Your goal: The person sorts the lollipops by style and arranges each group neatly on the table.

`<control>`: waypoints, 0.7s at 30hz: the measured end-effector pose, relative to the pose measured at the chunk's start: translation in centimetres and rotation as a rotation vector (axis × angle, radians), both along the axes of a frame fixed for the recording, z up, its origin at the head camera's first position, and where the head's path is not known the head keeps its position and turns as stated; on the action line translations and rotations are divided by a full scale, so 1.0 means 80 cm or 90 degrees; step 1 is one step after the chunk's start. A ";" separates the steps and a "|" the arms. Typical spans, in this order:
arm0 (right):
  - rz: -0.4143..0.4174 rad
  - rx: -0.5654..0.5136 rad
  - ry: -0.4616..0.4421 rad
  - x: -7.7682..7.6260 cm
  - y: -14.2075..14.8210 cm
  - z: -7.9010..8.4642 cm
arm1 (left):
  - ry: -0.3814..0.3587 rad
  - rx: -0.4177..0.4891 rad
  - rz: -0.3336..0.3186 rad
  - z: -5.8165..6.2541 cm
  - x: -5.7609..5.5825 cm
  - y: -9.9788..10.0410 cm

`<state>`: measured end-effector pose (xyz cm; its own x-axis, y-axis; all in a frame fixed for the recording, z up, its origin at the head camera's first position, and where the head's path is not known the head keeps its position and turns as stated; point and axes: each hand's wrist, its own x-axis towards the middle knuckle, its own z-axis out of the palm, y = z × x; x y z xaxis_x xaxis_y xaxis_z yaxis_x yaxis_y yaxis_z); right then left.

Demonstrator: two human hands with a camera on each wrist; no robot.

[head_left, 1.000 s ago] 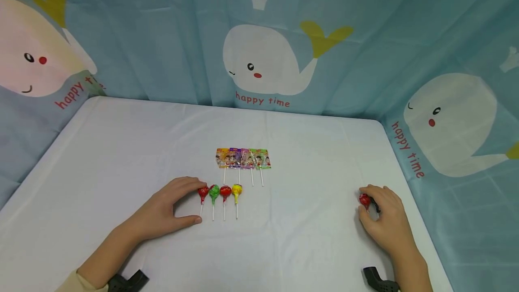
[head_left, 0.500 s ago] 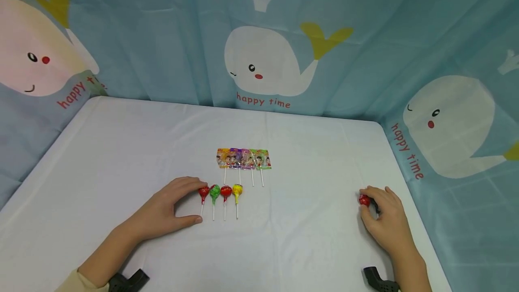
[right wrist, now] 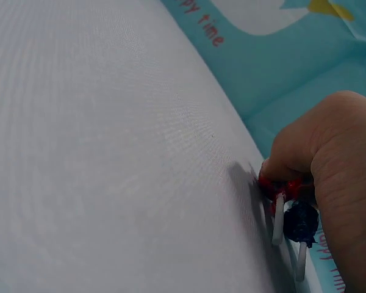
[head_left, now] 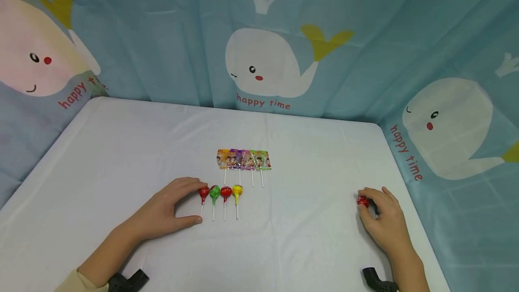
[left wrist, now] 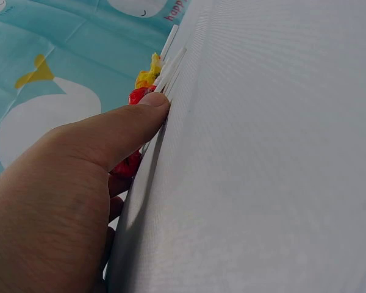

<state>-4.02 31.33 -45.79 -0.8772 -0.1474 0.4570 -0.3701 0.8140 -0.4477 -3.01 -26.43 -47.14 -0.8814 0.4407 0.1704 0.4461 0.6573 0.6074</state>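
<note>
My left hand [head_left: 164,207] rests at the left end of a row of lollipops, thumb and fingers spread. Its fingertips are right at the head of the leftmost red lollipop [head_left: 204,193]; the thumb tip lies near that stick's lower end. Beside it lie a green lollipop [head_left: 215,192], another red lollipop [head_left: 225,192] and a yellow lollipop [head_left: 237,191], sticks toward me. At the right, my right hand [head_left: 383,215] pinches a red lollipop [head_left: 362,201] between thumb and fingers. A dark blue lollipop [right wrist: 301,221] sits close beside it, partly under the hand in the head view.
Behind the row lie several flat lollipops in bright printed wrappers [head_left: 243,159], side by side. All rest on a white-covered table [head_left: 308,238]. A blue curtain with whales [head_left: 182,48] stands along the back and sides. Black wrist devices [head_left: 379,280] show at the lower edge.
My right hand has shifted slightly, and its thumb has closed in on the red lollipop, covering more of it. The left hand and the lollipop row stay in place.
</note>
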 end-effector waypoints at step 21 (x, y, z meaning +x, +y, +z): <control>0.011 -0.023 0.012 -0.005 -0.011 0.001 | 0.007 0.011 -0.008 0.001 -0.001 0.001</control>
